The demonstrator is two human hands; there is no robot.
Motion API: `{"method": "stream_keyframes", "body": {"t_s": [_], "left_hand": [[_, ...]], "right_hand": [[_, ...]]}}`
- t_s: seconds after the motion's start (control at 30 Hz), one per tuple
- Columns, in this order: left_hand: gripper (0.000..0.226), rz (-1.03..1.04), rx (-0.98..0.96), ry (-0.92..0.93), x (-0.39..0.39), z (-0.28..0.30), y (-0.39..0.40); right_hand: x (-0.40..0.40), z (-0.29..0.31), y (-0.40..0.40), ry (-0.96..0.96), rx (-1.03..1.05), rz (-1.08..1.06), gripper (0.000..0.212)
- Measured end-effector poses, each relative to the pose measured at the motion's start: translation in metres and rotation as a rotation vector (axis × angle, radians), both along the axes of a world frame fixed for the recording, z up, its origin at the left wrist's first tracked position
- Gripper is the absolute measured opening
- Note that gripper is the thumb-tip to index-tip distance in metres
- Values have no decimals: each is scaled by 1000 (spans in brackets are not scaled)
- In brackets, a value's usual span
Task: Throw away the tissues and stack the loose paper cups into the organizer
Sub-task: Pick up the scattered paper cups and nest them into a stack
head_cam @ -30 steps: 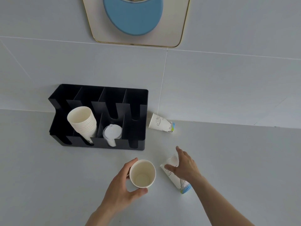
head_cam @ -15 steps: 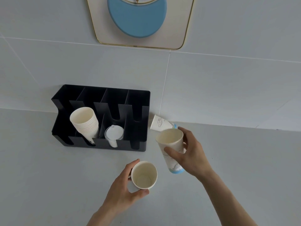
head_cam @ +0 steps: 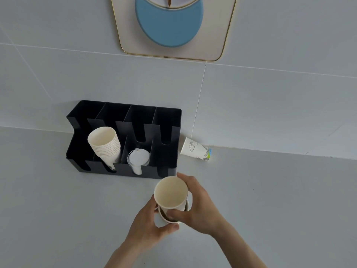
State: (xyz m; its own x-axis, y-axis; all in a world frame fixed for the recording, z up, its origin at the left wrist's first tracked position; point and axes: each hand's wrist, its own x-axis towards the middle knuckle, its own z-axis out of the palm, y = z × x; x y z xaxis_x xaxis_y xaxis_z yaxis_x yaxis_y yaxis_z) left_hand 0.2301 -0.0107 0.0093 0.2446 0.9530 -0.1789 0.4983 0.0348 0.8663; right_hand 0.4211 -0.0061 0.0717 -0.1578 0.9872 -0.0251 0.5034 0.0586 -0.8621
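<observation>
Above the grey bench point(head_cam: 58, 219), the right hand point(head_cam: 197, 207) grips an upright paper cup point(head_cam: 171, 193) by its wall, fingers curled around the far side and thumb pressed on the near side, and the cup's base sits inside the mouth of a second cup point(head_cam: 164, 219) that the left hand point(head_cam: 152, 225) clasps from below and from the left. How far the upper cup has gone in is hard to say, since the fingers cover most of the join. Behind the hands, against the tiled wall point(head_cam: 270, 105), stands the black organizer point(head_cam: 168, 117), with slotted compartments in a row. A leaning stack of paper cups point(head_cam: 105, 146) fills the second compartment from the left, mouths tilted toward the camera, and the next compartment holds a stack of clear lids point(head_cam: 138, 158) (seen nearly face-on). Just right of the organizer, one more printed paper cup point(head_cam: 195, 149) lies on its side where the bench meets the wall, its open mouth toward the organizer and its blue-green base pointing away.
</observation>
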Motion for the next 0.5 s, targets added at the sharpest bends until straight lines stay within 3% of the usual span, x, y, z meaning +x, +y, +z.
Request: {"method": "stream_keyframes", "body": {"t_s": [0.2, 0.33, 0.5], "left_hand": [[118, -18, 58, -8, -2, 2, 0], [112, -56, 56, -9, -3, 1, 2], [102, -57, 33, -51, -5, 1, 5]], "right_hand": [[17, -26, -1, -170, -104, 130, 105], [24, -35, 3, -236, -123, 129, 82], [24, -45, 6, -241, -109, 132, 80]]}}
